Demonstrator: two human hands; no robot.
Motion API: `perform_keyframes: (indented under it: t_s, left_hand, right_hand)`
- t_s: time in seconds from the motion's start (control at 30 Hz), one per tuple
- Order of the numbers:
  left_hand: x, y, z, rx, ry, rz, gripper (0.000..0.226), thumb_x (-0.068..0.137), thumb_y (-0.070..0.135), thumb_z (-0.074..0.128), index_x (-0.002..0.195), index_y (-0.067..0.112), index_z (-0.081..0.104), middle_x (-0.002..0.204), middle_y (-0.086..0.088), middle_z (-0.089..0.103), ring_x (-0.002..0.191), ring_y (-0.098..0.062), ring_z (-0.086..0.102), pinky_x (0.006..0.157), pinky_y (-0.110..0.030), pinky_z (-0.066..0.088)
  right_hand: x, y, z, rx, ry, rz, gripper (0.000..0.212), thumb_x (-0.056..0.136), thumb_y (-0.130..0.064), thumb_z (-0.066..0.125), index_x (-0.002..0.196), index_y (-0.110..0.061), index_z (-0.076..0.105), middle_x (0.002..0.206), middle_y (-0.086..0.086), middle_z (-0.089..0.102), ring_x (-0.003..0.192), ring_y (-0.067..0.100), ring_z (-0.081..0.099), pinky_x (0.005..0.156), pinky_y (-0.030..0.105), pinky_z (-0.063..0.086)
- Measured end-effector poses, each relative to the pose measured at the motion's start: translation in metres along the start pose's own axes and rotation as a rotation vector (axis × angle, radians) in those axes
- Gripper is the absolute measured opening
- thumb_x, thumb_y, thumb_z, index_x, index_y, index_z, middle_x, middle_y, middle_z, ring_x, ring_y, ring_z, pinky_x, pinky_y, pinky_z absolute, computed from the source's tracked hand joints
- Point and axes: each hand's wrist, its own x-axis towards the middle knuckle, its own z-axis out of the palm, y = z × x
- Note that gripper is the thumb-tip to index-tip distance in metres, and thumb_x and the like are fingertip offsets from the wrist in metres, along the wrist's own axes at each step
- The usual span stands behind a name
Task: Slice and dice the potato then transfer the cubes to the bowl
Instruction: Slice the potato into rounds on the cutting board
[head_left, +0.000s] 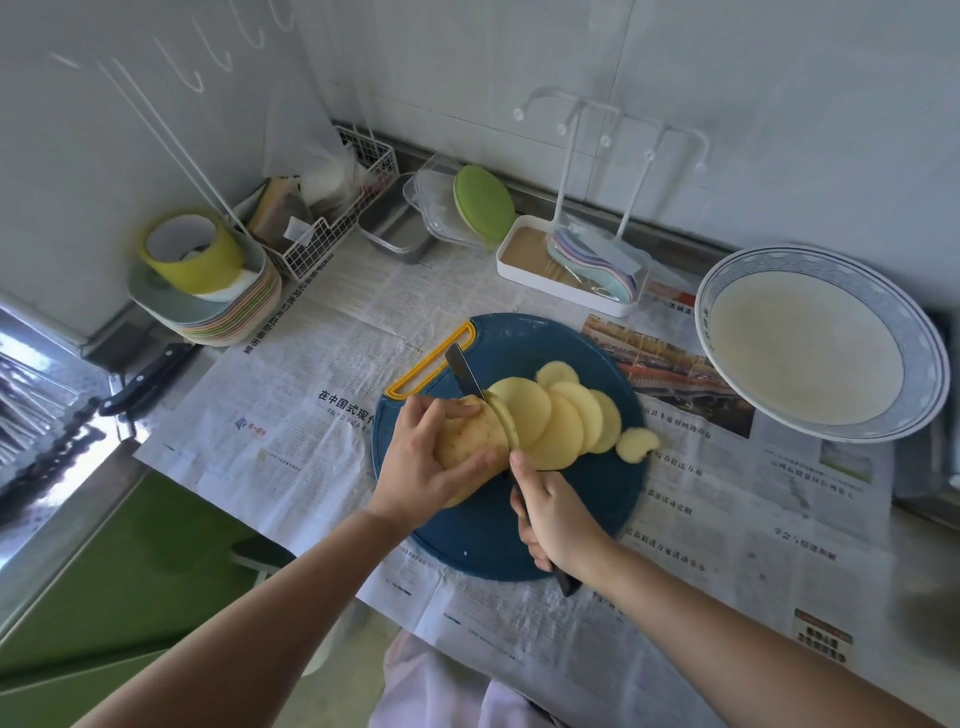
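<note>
An unpeeled potato (470, 434) lies on a round blue cutting board (467, 540). My left hand (421, 462) grips it from the left, fingers curled over its top and side. My right hand (553, 512) holds a black-handled knife (464, 374) whose blade stands in the potato's cut end, tip pointing away from me. Several round pale slices (563, 423) lie fanned out to the right of the blade. A wide white bowl (737, 291) with a blue patterned rim sits at the right on the newspaper.
Newspaper (322, 364) covers the counter. A second black-handled knife (148, 382) lies at the left edge. Stacked plates with a yellow cup (200, 280), a wire basket (332, 228), a metal tray (395, 228), a green lid (483, 202) and a white rack (571, 270) line the back.
</note>
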Motion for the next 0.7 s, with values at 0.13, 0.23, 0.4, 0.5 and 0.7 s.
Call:
perform_keyframes:
  t_s: [0.13, 0.23, 0.4, 0.5, 0.7]
  left_hand:
    - [0.003, 0.005, -0.005, -0.049, -0.055, -0.070, 0.048, 0.064, 0.068, 0.063, 0.106, 0.049, 0.051, 0.110, 0.024, 0.038, 0.109, 0.008, 0.042, 0.085, -0.005, 0.035]
    - [0.003, 0.006, -0.006, -0.065, -0.057, -0.088, 0.048, 0.063, 0.068, 0.064, 0.106, 0.049, 0.052, 0.110, 0.024, 0.039, 0.107, 0.010, 0.042, 0.084, -0.004, 0.035]
    - [0.004, 0.003, -0.005, -0.045, -0.053, -0.062, 0.047, 0.066, 0.065, 0.064, 0.108, 0.047, 0.050, 0.111, 0.022, 0.038, 0.108, 0.008, 0.042, 0.085, -0.004, 0.037]
    - [0.003, 0.002, -0.003, -0.042, -0.045, -0.052, 0.051, 0.066, 0.066, 0.063, 0.109, 0.041, 0.053, 0.110, 0.021, 0.038, 0.108, 0.005, 0.042, 0.084, -0.005, 0.037]
    - [0.023, 0.005, -0.014, -0.231, -0.097, -0.240, 0.050, 0.057, 0.066, 0.066, 0.100, 0.041, 0.060, 0.116, 0.010, 0.051, 0.103, 0.008, 0.050, 0.078, -0.008, 0.039]
  right_hand:
    - [-0.003, -0.002, 0.002, 0.006, -0.001, -0.006, 0.055, 0.095, -0.064, 0.027, 0.068, -0.016, 0.028, 0.042, -0.008, 0.019, 0.036, 0.013, 0.017, 0.040, 0.025, 0.017]
    - [-0.004, -0.002, 0.002, 0.005, 0.008, -0.012, 0.055, 0.096, -0.063, 0.028, 0.067, -0.016, 0.028, 0.040, -0.009, 0.020, 0.034, 0.012, 0.018, 0.040, 0.024, 0.018]
    - [-0.004, -0.003, 0.004, -0.014, 0.022, -0.011, 0.056, 0.096, -0.062, 0.027, 0.063, -0.017, 0.025, 0.038, -0.010, 0.021, 0.032, 0.010, 0.018, 0.039, 0.022, 0.018]
    - [-0.003, -0.005, 0.003, -0.030, 0.032, -0.001, 0.057, 0.095, -0.063, 0.026, 0.062, -0.017, 0.025, 0.038, -0.010, 0.021, 0.032, 0.010, 0.018, 0.038, 0.021, 0.018]
    - [0.003, -0.009, 0.013, -0.011, 0.052, 0.105, 0.053, 0.097, -0.059, 0.029, 0.065, -0.017, 0.027, 0.041, -0.008, 0.020, 0.030, 0.007, 0.018, 0.035, 0.018, 0.018]
